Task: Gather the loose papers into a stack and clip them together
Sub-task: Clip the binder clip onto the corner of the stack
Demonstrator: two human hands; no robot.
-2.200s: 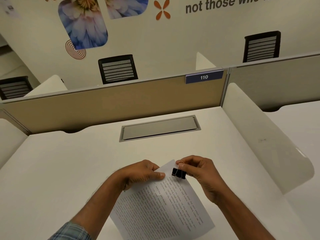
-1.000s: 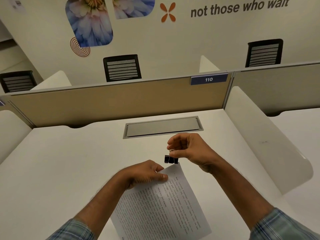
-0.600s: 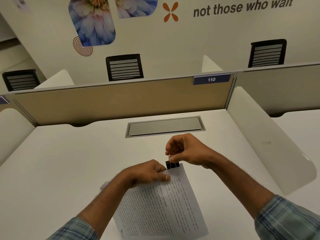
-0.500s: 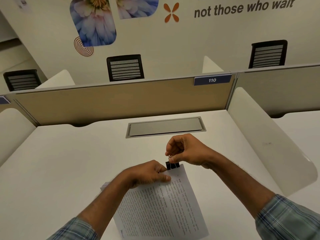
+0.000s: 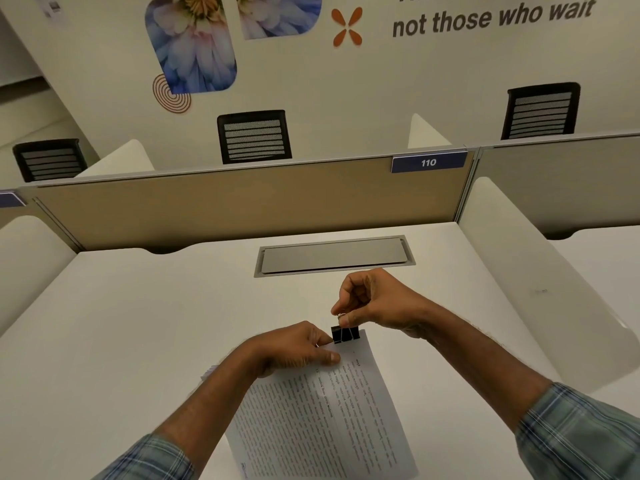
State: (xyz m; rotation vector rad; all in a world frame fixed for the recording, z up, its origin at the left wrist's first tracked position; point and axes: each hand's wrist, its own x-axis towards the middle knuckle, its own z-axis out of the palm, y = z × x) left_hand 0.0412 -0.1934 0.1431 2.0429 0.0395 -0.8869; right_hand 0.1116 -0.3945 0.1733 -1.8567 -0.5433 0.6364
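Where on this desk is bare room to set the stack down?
Widest bare patch: desk between the left divider, tan partition and left forearm. A narrower strip runs between right forearm and right divider. Crowded centre: left hand holds the papers, right hand pinches the binder clip.

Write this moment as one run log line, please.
left hand: holds paper stack on desk | right hand: pinches binder clip at stack's far edge | clip seating: unclear

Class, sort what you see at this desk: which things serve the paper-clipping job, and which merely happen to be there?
In the job: stack of printed white papers, held by the left hand; black metal binder clip, pinched by the right hand at the papers' top edge.
Just there: grey metal cable hatch; blue 110 number plate; black mesh chairs.
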